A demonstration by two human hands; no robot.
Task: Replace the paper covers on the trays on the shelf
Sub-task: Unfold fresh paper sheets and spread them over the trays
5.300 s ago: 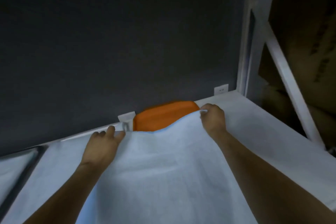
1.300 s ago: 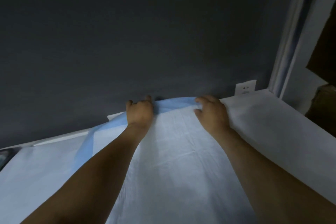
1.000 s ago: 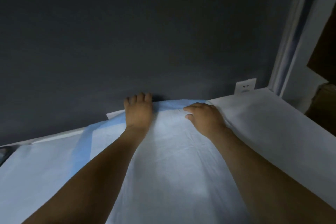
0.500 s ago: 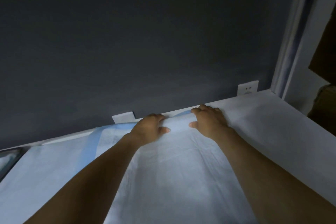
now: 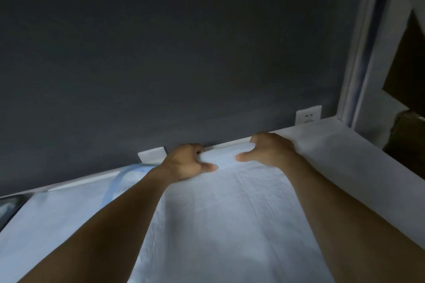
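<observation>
The step in hand looks to be the tucking of the new cover at the back of the shelf. The wide, pale blue-white, slightly creased paper cover (image 5: 218, 209) lies spread from the near edge of the view up to the dark grey wall (image 5: 184, 53); the tray it belongs to is fully hidden under it.

The left hand (image 5: 184, 163) and the right hand (image 5: 271, 148) are side by side at the far edge of the sheet, near each other but apart. On each hand the fingers are bent down over that edge, with the tips out of sight behind it; the thumb is stretched flat on top of the paper; so both hands grip the edge of the paper cover.

A blue band (image 5: 112, 188) of the sheet shows at the left; a dark-rimmed tray (image 5: 9, 207), as it seems, is at the far left; a white wall socket (image 5: 308, 115) stands on the wall at the right, beside the white upright of the shelf frame (image 5: 365, 64).

The next move, I judge, asks to press the edge down between tray and wall, then to smooth outward to the corners; the thin paper may tear, so a gentle, even push is better; the part near the blue band looks folded and will need flattening.
</observation>
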